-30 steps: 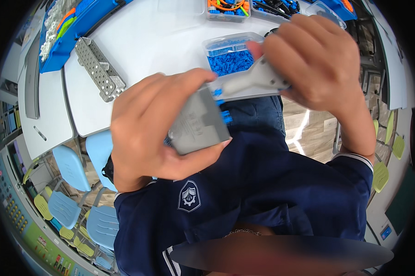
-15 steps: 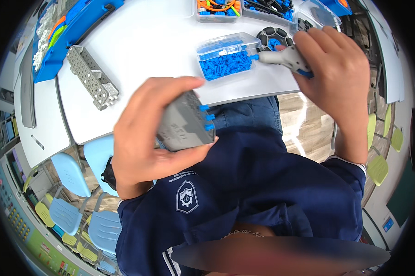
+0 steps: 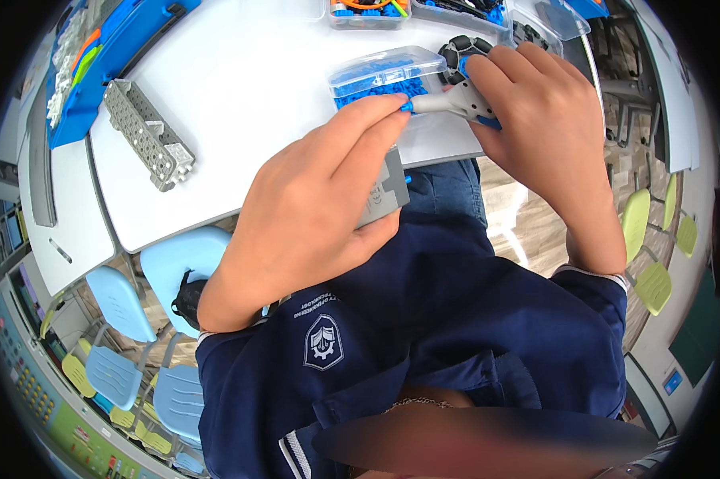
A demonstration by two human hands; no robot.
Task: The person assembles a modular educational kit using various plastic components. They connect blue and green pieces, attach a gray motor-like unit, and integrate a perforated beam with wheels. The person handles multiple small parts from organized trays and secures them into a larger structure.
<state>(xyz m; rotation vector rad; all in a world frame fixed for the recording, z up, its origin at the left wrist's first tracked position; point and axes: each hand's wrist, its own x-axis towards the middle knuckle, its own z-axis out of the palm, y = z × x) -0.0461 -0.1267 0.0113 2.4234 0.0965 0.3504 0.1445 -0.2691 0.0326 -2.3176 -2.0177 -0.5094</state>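
Two hands are occupied: a grey block (image 3: 384,188) is gripped by the left hand (image 3: 312,215), steadying it, while a pale grey part (image 3: 455,104) at one o'clock is pinched by the right hand (image 3: 547,136) above the tabletop (image 3: 240,104).

Brightness: the white table (image 3: 240,88) in the upper half glares, close to washed out, bright and even.
Light source: overhead and diffuse; not in frame.
Shadows: soft ones only, a faint dark band under the left hand (image 3: 312,215) and beneath the grey perforated block (image 3: 148,136) at upper left.
Glare: small highlights on the clear lid of the box of blue parts (image 3: 384,76) at top centre.
Focus: centre is sharp; knuckles and shirt badge read crisply.
Blur: a smeared brownish band lies across the lower centre.
Distortion: heavy fisheye, table edges bow, chairs at lower left squeeze into the rim.
Edges: black vignette rings the circular picture.
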